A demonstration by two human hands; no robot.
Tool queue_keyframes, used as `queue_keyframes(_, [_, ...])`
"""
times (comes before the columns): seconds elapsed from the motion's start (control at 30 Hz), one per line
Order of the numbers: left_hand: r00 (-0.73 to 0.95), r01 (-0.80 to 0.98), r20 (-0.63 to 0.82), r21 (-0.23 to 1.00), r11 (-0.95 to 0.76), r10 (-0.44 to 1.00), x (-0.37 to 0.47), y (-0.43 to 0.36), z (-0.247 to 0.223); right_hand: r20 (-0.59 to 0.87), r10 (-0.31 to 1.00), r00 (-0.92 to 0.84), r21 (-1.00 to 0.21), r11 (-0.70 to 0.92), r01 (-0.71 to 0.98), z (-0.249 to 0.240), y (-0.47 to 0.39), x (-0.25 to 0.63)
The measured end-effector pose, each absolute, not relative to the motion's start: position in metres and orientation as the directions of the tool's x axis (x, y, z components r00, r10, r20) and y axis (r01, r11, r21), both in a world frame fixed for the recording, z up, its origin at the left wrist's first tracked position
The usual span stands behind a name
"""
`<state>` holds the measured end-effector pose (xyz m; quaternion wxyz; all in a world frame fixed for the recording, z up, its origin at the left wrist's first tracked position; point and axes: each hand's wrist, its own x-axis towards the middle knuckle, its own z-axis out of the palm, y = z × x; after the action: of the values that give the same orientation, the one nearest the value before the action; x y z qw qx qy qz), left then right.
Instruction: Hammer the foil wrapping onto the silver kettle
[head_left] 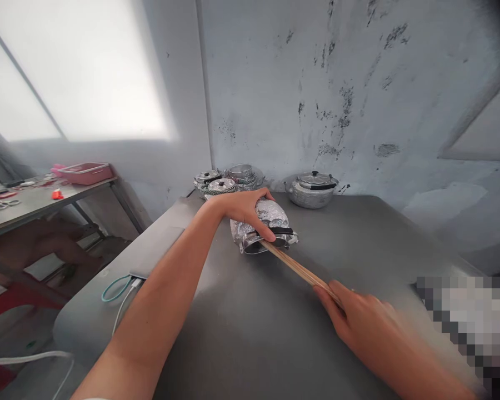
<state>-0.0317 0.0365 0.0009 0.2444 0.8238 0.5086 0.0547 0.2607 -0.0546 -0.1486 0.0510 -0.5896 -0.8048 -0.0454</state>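
Note:
A dented silver metal pot with a black-gripped handle lies tipped on its side on the grey table, its mouth towards me. My left hand is closed over its side, thumb near the rim and the handle. In my right hand is a bundle of thin wooden chopsticks, gripped at the near end. Their far ends reach the pot's mouth beneath my left thumb, and the tips are hidden there. How many sticks there are I cannot tell.
Several silver pots stand against the wall: a cluster with a lidded pot behind my left hand, and a larger lidded pot to the right. A flat grey device with cables lies at left. A side table holds a pink basket and scissors.

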Motion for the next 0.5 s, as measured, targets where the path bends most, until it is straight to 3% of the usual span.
queue_keyframes(0.5, [0.456, 0.824, -0.156, 0.446, -0.350, 0.876, -0.031, 0.036, 0.000, 0.105, 0.953, -0.286, -0.010, 0.288, 0.957, -0.150, -0.055, 0.260])
